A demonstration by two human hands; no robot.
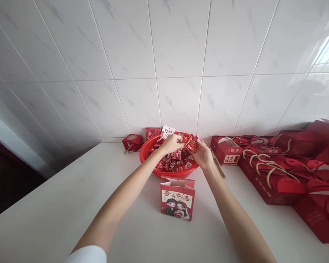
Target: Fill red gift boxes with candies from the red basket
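Both my hands are over a red plastic basin (182,174) filled with red-wrapped candies (175,164). My right hand (203,154) is closed around red candy packets (192,144), their printed wrappers showing between thumb and fingers. My left hand (172,143) is closed too, its fingertips pinched near the same packets; whatever it grips is hidden by the fingers. In front of the basin a red paper gift box (177,201) with a cartoon couple on its face stands upright, its top open.
Many red gift boxes (271,179), some with rope handles, crowd the right side. One box (227,151) stands beside the basin, near a thin brown strip (219,168). A small red box (132,143) sits to the left. A tiled wall (178,102) rises behind the white table (71,204).
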